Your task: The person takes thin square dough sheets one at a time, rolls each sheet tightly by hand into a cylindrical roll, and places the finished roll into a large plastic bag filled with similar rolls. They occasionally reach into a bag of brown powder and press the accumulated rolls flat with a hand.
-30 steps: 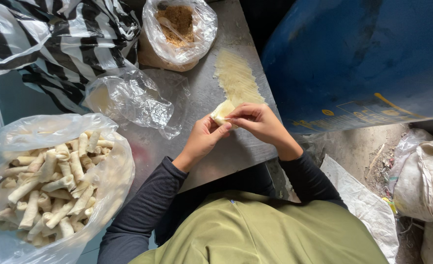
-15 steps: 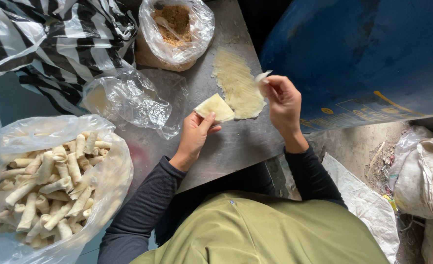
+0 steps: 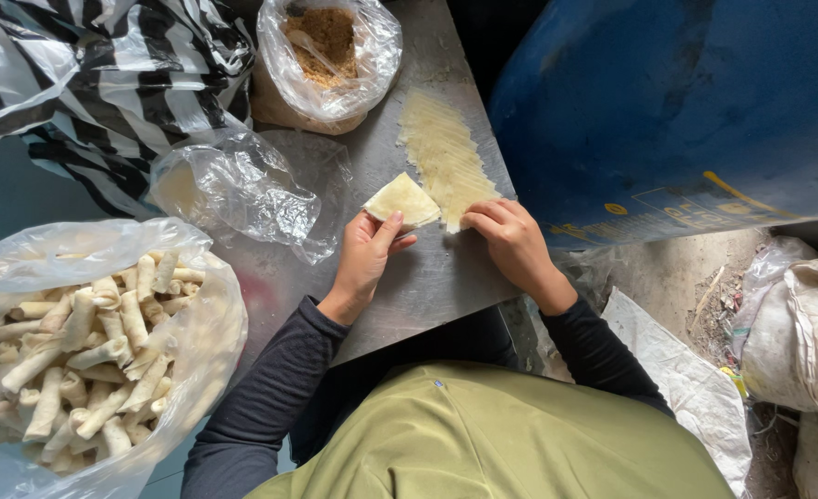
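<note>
Seen from above, at a grey metal tabletop (image 3: 427, 277) beside a large blue drum (image 3: 667, 102).

Left hand (image 3: 364, 259) on a pale yellow triangular folded wrapper (image 3: 402, 200), fingers loosely curled around its near edge — thumb under, fingertips on top, a light hold rather than a pinch. Wrapper resting on the tabletop just left of the fanned row of thin pale pastry sheets (image 3: 446, 152).

Right hand (image 3: 510, 236) now down at the near end of that row, fingers bent and pressed on the last sheet; no separate sheet visibly held. Half a second ago raised at the far right edge of the row with a sheet corner lifted; a second ago both hands closed together on one piece. So: hands parted, folded piece left with the left hand, right hand moved back to the stack — by the look of it, one piece shaped and another sheet being reached for.

Around them: a clear plastic bag of brown crumbly filling with a spoon (image 3: 321, 46) at the top, a crumpled clear plastic bag (image 3: 238, 189) in the middle, a black-and-white striped plastic bag (image 3: 104, 83) at upper left, and a big clear bag full of pale finished rolls (image 3: 85, 342) at lower left.
</note>
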{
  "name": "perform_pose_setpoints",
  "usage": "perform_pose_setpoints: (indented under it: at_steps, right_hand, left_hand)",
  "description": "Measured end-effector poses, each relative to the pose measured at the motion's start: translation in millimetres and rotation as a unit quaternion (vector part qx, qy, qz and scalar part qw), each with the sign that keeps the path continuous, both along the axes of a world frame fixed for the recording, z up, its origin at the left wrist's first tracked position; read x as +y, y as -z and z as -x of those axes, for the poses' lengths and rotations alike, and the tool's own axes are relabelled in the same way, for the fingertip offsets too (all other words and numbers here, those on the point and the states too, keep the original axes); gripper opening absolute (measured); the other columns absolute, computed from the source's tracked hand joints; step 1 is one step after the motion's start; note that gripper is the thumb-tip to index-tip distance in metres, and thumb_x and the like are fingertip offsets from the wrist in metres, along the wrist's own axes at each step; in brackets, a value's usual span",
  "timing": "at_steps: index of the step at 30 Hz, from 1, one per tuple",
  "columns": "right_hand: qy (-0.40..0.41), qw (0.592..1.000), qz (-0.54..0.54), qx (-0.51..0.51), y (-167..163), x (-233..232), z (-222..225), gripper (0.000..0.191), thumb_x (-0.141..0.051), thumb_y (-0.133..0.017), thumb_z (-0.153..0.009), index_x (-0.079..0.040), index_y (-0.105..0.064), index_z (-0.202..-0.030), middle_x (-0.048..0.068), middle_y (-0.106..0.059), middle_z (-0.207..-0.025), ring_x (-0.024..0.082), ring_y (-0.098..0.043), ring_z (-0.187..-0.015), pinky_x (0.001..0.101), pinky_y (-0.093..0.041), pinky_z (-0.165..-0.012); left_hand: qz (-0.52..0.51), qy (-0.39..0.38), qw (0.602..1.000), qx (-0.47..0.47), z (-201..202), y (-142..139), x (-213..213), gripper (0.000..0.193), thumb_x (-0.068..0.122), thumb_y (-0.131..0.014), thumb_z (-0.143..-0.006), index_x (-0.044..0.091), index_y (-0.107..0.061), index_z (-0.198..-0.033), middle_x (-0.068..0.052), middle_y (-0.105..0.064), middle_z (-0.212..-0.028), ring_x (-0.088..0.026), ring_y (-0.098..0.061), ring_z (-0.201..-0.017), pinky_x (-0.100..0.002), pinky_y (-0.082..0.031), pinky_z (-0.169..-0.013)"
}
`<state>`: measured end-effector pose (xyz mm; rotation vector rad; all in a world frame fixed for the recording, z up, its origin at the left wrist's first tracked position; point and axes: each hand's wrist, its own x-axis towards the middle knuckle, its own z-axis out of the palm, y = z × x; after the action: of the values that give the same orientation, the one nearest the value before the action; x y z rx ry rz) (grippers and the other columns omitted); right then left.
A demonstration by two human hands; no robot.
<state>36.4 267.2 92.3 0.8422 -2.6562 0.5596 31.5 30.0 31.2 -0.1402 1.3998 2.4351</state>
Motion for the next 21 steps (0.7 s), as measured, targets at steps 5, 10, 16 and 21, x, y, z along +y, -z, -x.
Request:
perform_pose_setpoints:
  at_steps: [5,10,16,21]
  right_hand:
    - [-0.017,0.992,0.075,-0.095,-17.3,-4.4,0.0,0.022,0.000,-0.071,-0.089,-0.003,-0.071,-0.111,0.012,-0.069,-0.112,0.031,-0.067,-0.102,0.0389,-0.054,-0.087]
    - [-0.041,0.981,0.161,-0.103,-27.1,-26.1,-3.9,0.029,-0.007,-0.079,-0.087,-0.005,-0.070,-0.115,0.013,-0.068,-0.114,0.031,-0.067,-0.104,0.0383,-0.055,-0.086]
    - [-0.053,0.952,0.210,-0.216,-27.8,-31.3,11.6,0.019,-0.004,-0.077,-0.088,-0.007,-0.076,-0.106,0.006,-0.072,-0.104,0.020,-0.071,-0.090,0.0297,-0.057,-0.075]
    - [-0.073,0.935,0.206,-0.279,-31.2,-26.5,18.7,0.014,-0.005,-0.078,-0.088,-0.007,-0.078,-0.101,0.004,-0.074,-0.097,0.016,-0.072,-0.084,0.0287,-0.056,-0.072]
  left_hand:
    - [-0.027,0.045,0.997,0.050,-0.4,10.0,3.3,0.038,0.001,-0.056,-0.098,-0.002,-0.056,-0.136,-0.008,-0.067,-0.128,-0.014,-0.066,-0.115,-0.032,-0.058,-0.096]
    - [-0.014,0.103,0.991,0.085,-4.8,16.8,9.1,0.041,-0.005,-0.059,-0.096,-0.005,-0.055,-0.137,-0.010,-0.067,-0.129,-0.015,-0.066,-0.117,-0.031,-0.056,-0.101]
    - [0.003,0.135,0.984,0.117,-3.8,6.6,2.7,0.051,-0.005,-0.072,-0.090,-0.003,-0.054,-0.138,-0.009,-0.068,-0.129,-0.014,-0.066,-0.118,-0.030,-0.055,-0.102]
    - [0.044,0.139,0.981,0.128,-5.2,-0.4,2.2,0.056,0.002,-0.079,-0.087,-0.001,-0.056,-0.138,-0.008,-0.070,-0.125,-0.014,-0.070,-0.111,-0.030,-0.058,-0.094]
